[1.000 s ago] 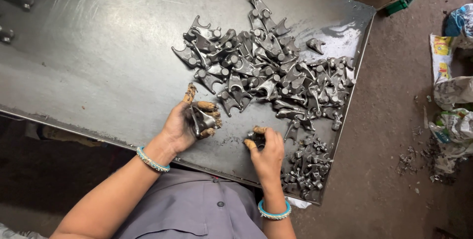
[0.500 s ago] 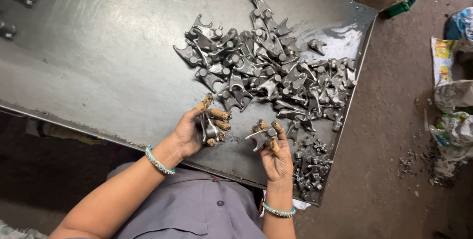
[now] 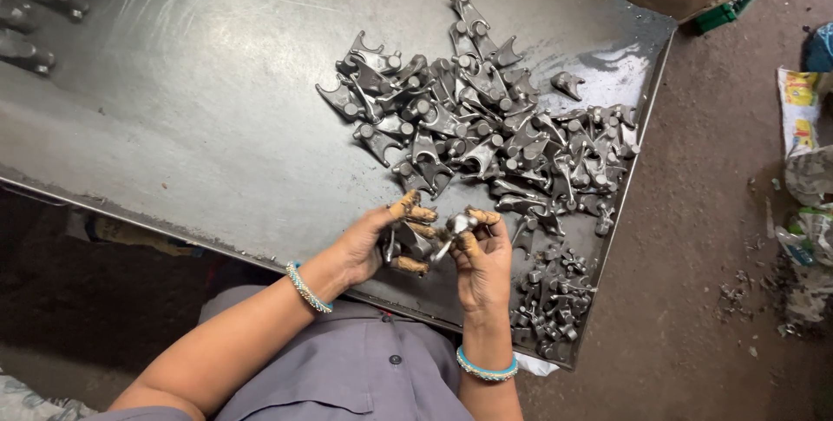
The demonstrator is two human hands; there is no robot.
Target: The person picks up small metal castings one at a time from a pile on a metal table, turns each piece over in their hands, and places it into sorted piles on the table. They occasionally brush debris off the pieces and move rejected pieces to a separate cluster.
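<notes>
Two bare hands meet over the near edge of a dark steel table (image 3: 173, 126), where a large heap of grey forged metal parts (image 3: 486, 126) spreads from the middle toward 2 o'clock. A smaller pile of parts (image 3: 555, 299) sits at the table's 5 o'clock corner, just right of the wrists. The left hand (image 3: 373, 243) curls around several parts (image 3: 406, 252), fingers closed on them. The right hand (image 3: 482, 256) pinches a single forged piece (image 3: 455, 228) between thumb and fingertips, its long axis running from about 1 o'clock to 7 o'clock, touching or nearly touching the left hand's bundle. The big heap lies at 12 to 1 o'clock from both hands, the right hand slightly nearer. How many pieces the left palm hides cannot be told, and the single piece's shape is blurred by the fingers.
</notes>
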